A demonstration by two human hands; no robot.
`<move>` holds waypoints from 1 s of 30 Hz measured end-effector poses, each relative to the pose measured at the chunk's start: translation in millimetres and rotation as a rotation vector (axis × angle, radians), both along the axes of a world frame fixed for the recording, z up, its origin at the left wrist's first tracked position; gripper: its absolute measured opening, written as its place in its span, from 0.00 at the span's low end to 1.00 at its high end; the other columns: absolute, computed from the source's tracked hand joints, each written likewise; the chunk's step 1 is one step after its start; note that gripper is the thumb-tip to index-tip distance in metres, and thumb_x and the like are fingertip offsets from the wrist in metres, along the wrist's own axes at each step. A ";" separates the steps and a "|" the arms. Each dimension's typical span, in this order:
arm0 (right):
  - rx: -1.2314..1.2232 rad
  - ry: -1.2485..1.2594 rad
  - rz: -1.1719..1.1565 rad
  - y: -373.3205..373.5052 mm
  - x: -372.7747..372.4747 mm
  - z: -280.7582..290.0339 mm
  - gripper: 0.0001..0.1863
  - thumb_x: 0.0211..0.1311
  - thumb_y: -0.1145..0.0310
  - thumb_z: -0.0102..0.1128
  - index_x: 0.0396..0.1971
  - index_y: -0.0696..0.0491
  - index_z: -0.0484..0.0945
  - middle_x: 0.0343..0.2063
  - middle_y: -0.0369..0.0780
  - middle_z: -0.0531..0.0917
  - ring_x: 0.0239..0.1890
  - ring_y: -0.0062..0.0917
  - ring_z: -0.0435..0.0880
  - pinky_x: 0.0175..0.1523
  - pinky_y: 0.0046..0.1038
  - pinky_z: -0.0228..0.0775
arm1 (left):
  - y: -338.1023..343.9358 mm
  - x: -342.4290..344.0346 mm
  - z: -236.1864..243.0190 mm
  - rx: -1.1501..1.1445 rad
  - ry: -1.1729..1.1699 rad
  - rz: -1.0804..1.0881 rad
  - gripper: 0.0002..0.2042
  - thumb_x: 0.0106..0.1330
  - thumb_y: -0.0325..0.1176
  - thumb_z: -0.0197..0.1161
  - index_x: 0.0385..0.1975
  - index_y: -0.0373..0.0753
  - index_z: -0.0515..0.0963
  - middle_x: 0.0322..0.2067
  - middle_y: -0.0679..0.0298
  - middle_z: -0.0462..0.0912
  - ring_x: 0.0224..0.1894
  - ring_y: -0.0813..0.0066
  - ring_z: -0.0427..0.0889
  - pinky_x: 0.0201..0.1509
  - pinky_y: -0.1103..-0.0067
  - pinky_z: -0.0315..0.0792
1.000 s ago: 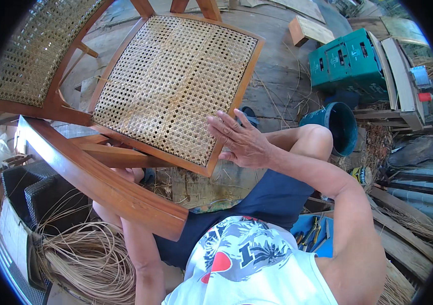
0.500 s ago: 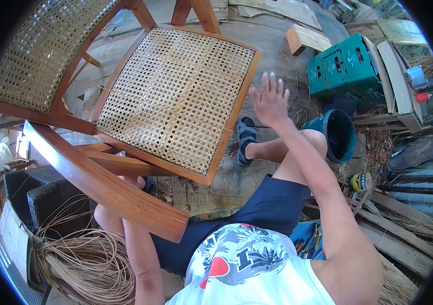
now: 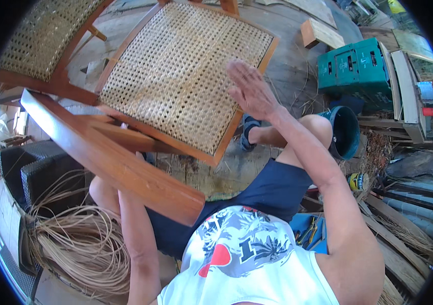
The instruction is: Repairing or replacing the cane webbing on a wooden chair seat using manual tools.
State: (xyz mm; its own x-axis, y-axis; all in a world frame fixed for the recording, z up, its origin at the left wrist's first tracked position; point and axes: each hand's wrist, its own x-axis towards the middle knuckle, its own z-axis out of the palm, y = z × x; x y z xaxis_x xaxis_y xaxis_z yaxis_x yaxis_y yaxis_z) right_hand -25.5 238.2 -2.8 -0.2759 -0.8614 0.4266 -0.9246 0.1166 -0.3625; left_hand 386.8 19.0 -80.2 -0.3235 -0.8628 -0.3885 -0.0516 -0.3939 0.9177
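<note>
A wooden chair with a woven cane seat point(image 3: 181, 76) stands tilted before me, its cane backrest point(image 3: 43, 40) at the upper left. My right hand point(image 3: 252, 94) is over the seat's right edge, slightly blurred, its fingers stretched out and holding nothing. Whether the palm touches the cane, I cannot tell. The chair's curved wooden armrest point(image 3: 109, 157) crosses above my left forearm point(image 3: 139, 229). Behind that armrest my left hand is almost wholly hidden, near the chair frame, so its grip does not show.
Coiled cane strands point(image 3: 84, 249) lie at the lower left beside a dark woven piece point(image 3: 53, 173). To the right stand green crates point(image 3: 356, 68), a dark green bucket point(image 3: 346, 132) and a small yellow-and-black can point(image 3: 357, 181). A blue tray point(image 3: 318, 239) with tools sits by my right hip.
My right hand has moved left, from beside the seat to over its right edge, fingers still extended. The chair appears slightly higher and farther right in view. My left hand stays behind the armrest.
</note>
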 end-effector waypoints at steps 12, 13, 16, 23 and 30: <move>0.231 -0.010 -0.125 84.3 103.1 8.7 0.36 0.80 0.46 0.40 0.76 0.55 0.58 0.77 0.47 0.57 0.81 0.44 0.49 0.81 0.49 0.36 | 22.8 6.4 -2.6 -0.014 -0.031 -0.013 0.17 0.78 0.42 0.53 0.50 0.33 0.78 0.38 0.58 0.84 0.36 0.68 0.82 0.41 0.71 0.78; 0.311 0.041 0.022 87.8 118.9 9.2 0.37 0.79 0.45 0.42 0.76 0.56 0.58 0.77 0.48 0.57 0.81 0.45 0.48 0.81 0.51 0.37 | 24.1 6.6 -2.7 -0.016 -0.042 -0.018 0.17 0.78 0.42 0.53 0.50 0.33 0.78 0.38 0.58 0.84 0.36 0.68 0.82 0.40 0.71 0.78; 0.389 0.049 0.174 99.9 158.3 18.0 0.37 0.78 0.44 0.43 0.75 0.56 0.59 0.77 0.49 0.57 0.81 0.45 0.47 0.80 0.54 0.38 | 28.8 7.2 -4.6 -0.016 -0.073 -0.028 0.17 0.78 0.42 0.52 0.50 0.33 0.78 0.37 0.59 0.85 0.35 0.68 0.82 0.40 0.71 0.78; 0.257 0.062 0.163 80.8 96.0 35.5 0.34 0.75 0.44 0.51 0.69 0.54 0.68 0.69 0.49 0.71 0.75 0.44 0.63 0.75 0.51 0.55 | 35.1 16.0 -18.1 -0.070 -0.240 -0.080 0.17 0.78 0.42 0.52 0.49 0.34 0.79 0.36 0.59 0.85 0.34 0.69 0.82 0.39 0.72 0.77; 0.333 -0.403 -0.174 -1.4 -73.9 43.5 0.18 0.72 0.55 0.55 0.44 0.56 0.80 0.38 0.53 0.87 0.46 0.51 0.85 0.49 0.47 0.77 | 107.3 2.6 36.0 -0.254 -0.775 -0.706 0.19 0.74 0.43 0.53 0.39 0.30 0.81 0.30 0.56 0.87 0.33 0.67 0.88 0.40 0.71 0.80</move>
State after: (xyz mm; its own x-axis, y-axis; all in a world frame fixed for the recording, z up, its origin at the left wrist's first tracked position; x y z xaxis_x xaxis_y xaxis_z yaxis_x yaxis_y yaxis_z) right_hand -99.4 236.8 40.6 -0.5110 -0.8590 -0.0302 -0.6772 0.4240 -0.6014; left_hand 389.4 126.2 -44.2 -0.5229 -0.6617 -0.5374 -0.7946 0.1501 0.5883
